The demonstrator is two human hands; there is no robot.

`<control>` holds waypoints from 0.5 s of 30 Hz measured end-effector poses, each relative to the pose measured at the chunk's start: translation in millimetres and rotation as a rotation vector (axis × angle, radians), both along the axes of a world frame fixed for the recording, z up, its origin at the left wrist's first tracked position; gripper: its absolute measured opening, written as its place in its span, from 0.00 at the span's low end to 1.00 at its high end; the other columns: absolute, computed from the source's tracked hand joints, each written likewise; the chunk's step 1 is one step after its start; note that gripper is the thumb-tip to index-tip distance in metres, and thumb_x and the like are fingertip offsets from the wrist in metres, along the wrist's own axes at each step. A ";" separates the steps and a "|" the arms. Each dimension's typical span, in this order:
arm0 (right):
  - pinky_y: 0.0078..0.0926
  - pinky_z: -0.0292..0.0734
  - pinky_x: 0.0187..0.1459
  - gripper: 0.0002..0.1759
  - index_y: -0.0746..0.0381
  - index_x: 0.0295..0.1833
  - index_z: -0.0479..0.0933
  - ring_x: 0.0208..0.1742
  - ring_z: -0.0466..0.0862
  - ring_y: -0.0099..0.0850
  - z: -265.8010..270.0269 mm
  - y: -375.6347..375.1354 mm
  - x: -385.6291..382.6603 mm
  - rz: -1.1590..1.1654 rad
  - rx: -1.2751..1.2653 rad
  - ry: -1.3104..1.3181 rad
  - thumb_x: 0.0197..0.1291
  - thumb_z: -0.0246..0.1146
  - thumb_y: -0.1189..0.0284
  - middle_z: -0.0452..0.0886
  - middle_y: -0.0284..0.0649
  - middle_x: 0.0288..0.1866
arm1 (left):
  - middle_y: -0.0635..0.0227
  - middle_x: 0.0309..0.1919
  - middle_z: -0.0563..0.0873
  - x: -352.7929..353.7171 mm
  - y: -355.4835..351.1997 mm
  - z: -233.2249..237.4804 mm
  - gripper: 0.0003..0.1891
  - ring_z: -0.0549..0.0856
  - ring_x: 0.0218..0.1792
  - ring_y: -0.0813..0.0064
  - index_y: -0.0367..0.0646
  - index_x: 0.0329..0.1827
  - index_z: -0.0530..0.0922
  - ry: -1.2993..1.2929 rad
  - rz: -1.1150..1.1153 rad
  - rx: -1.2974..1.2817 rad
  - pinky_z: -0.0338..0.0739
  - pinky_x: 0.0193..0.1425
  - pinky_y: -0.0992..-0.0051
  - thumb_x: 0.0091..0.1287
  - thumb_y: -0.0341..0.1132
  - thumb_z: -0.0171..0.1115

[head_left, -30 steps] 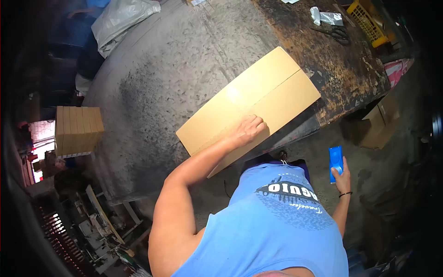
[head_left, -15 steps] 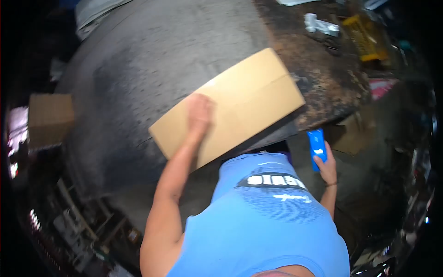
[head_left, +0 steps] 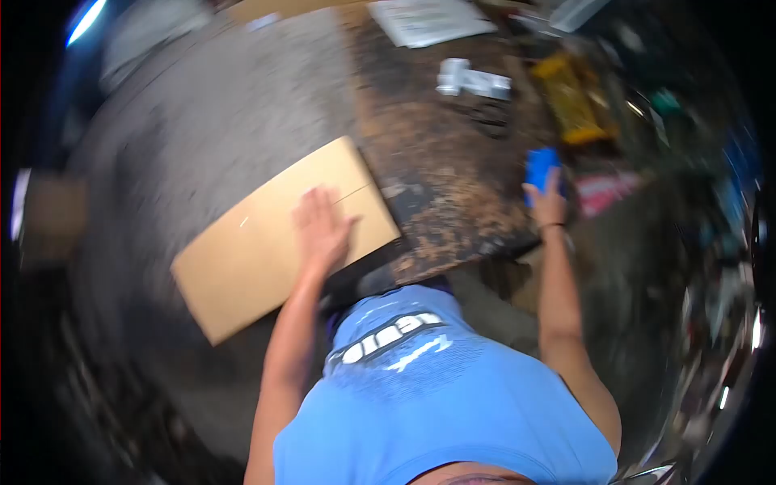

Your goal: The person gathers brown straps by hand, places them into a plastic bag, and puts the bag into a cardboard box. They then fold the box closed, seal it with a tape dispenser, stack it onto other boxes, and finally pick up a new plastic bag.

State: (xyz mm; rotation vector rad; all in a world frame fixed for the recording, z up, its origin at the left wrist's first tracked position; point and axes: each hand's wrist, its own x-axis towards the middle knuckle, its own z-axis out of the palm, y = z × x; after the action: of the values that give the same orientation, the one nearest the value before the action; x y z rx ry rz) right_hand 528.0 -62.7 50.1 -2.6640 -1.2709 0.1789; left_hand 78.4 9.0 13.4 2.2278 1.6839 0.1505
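A flat tan cardboard piece (head_left: 250, 242) lies at a slant on the near part of the table. My left hand (head_left: 323, 226) rests on its right half, palm down with the fingers spread. Over the right edge of the table, my right hand (head_left: 547, 200) is wrapped round a blue object (head_left: 540, 168), whose lower part the fingers hide. A dark band circles my right wrist.
The table (head_left: 453, 178) has a grey left part and a worn brown right part. White items (head_left: 477, 81), papers (head_left: 428, 20) and a yellow packet (head_left: 570, 97) lie toward the back right. A blurred box (head_left: 55, 214) stands at far left.
The view has turned to the right. My left hand has moved across the cardboard toward its right end, fingers now spread. My right hand has reached forward with the blue object.
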 end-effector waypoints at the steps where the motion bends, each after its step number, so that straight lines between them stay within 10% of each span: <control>1: 0.50 0.72 0.46 0.50 0.51 0.75 0.43 0.46 0.79 0.59 -6.5 14.6 15.6 -0.029 -0.118 -0.003 0.54 0.57 0.42 0.78 0.62 0.46 | 0.53 0.74 0.47 22.5 -3.0 10.4 0.39 0.42 0.75 0.57 0.43 0.74 0.49 -0.001 0.001 -0.002 0.31 0.75 0.54 0.66 0.55 0.48; 6: 0.47 0.71 0.49 0.46 0.57 0.74 0.44 0.53 0.75 0.57 -65.2 29.9 75.4 0.258 -0.030 -0.056 0.58 0.59 0.51 0.71 0.61 0.60 | 0.58 0.74 0.52 16.1 -43.3 6.9 0.35 0.47 0.75 0.57 0.46 0.73 0.54 0.089 0.167 0.062 0.38 0.74 0.50 0.68 0.57 0.43; 10: 0.46 0.72 0.40 0.45 0.63 0.67 0.62 0.40 0.78 0.54 -57.4 32.2 72.5 0.369 0.298 -0.436 0.51 0.64 0.44 0.78 0.56 0.43 | 0.56 0.72 0.55 -105.7 -92.2 -9.7 0.30 0.51 0.73 0.52 0.47 0.73 0.55 0.244 0.782 0.055 0.44 0.73 0.50 0.71 0.50 0.41; 13: 0.44 0.70 0.48 0.40 0.59 0.65 0.68 0.48 0.75 0.50 -35.5 31.1 37.8 0.262 0.468 -0.397 0.52 0.66 0.47 0.76 0.52 0.48 | 0.56 0.48 0.76 -135.9 -113.5 23.2 0.15 0.74 0.50 0.53 0.43 0.48 0.73 0.367 1.067 0.135 0.70 0.51 0.54 0.66 0.42 0.49; 15: 0.42 0.68 0.53 0.34 0.59 0.65 0.67 0.54 0.73 0.48 -36.9 39.6 11.8 0.411 0.500 -0.132 0.56 0.65 0.55 0.74 0.53 0.52 | 0.61 0.33 0.77 -121.3 -115.6 5.3 0.04 0.75 0.39 0.57 0.45 0.32 0.74 0.257 0.663 0.229 0.70 0.40 0.58 0.59 0.34 0.54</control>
State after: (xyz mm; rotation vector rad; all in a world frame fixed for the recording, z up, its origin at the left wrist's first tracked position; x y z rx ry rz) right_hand 539.8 -23.1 13.2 -2.0061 -1.6369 -0.2359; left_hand -42.9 -106.6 18.6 1.7948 2.6154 0.2315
